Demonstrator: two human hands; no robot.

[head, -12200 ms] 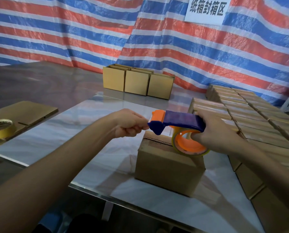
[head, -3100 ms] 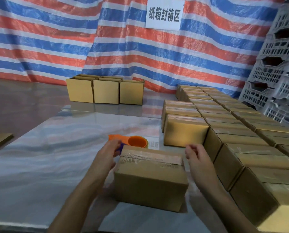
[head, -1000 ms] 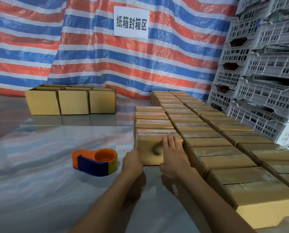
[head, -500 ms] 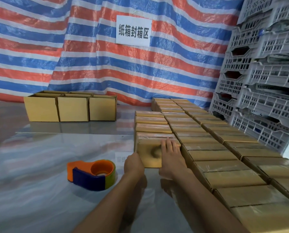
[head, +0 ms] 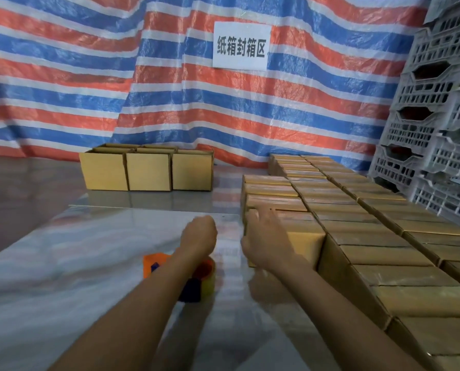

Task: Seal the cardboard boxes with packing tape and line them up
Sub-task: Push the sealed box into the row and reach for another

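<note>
Left hand (head: 200, 234), curled and empty, has lifted off the box (head: 306, 236), now flush with its row (head: 271, 192); right hand (head: 263, 236) lingers straight-fingered on the box's left corner, so placement looks finished.

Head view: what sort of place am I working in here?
Probably a warehouse packing station: rows of closed boxes lined up, plastic crates stacked at right, and a paper sign hanging on a striped tarp.

Sealed boxes (head: 378, 253) line the table's (head: 63, 277) right side, tape dispenser (head: 206, 277) left of them, open boxes (head: 148, 171) behind.
</note>
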